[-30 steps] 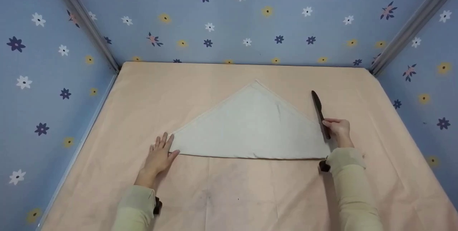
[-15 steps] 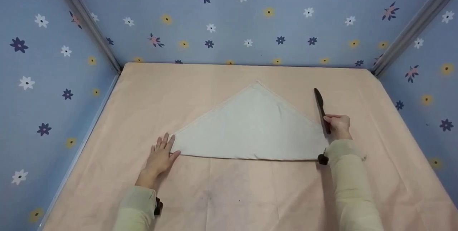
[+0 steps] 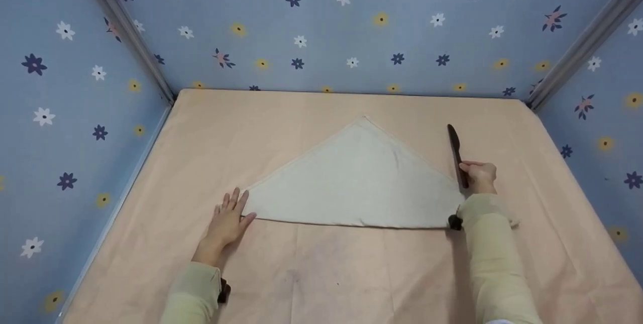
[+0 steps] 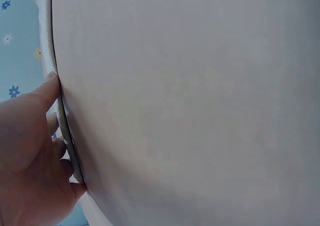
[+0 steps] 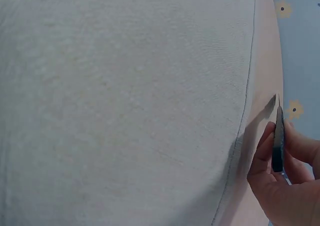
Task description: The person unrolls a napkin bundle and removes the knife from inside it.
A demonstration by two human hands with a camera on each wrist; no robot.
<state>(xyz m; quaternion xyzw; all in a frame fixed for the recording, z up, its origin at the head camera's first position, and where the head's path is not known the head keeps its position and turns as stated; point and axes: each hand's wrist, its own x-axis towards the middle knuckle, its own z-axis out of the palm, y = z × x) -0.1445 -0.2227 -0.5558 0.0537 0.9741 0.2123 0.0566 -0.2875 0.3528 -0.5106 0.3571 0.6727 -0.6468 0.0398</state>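
Observation:
A pale cloth napkin [image 3: 346,183] lies folded on the table, a broad shape with its peak pointing to the far side. My left hand [image 3: 226,221] rests on the napkin's left end, fingers fairly straight and spread. In the left wrist view the fingertips [image 4: 51,78] touch along the cloth's folded edge. My right hand [image 3: 480,174] pinches a dark table knife [image 3: 454,145] by its handle, blade pointing away from me. The knife is beside the napkin's right end. In the right wrist view the knife [image 5: 278,146] sits between thumb and fingers, and its shadow falls on the tablecloth.
A peach tablecloth [image 3: 321,274] with light creases covers the table. Blue patterned panels [image 3: 331,27] rise at the back and both sides, with grey posts [image 3: 130,32] at the rear corners. A dark wrist device [image 3: 454,222] sits under the right sleeve, over the napkin's near right corner.
The right hand has shifted slightly away from me with the knife, drawing it a little off the napkin's right end. The left hand stays put. The whole view has drifted slightly.

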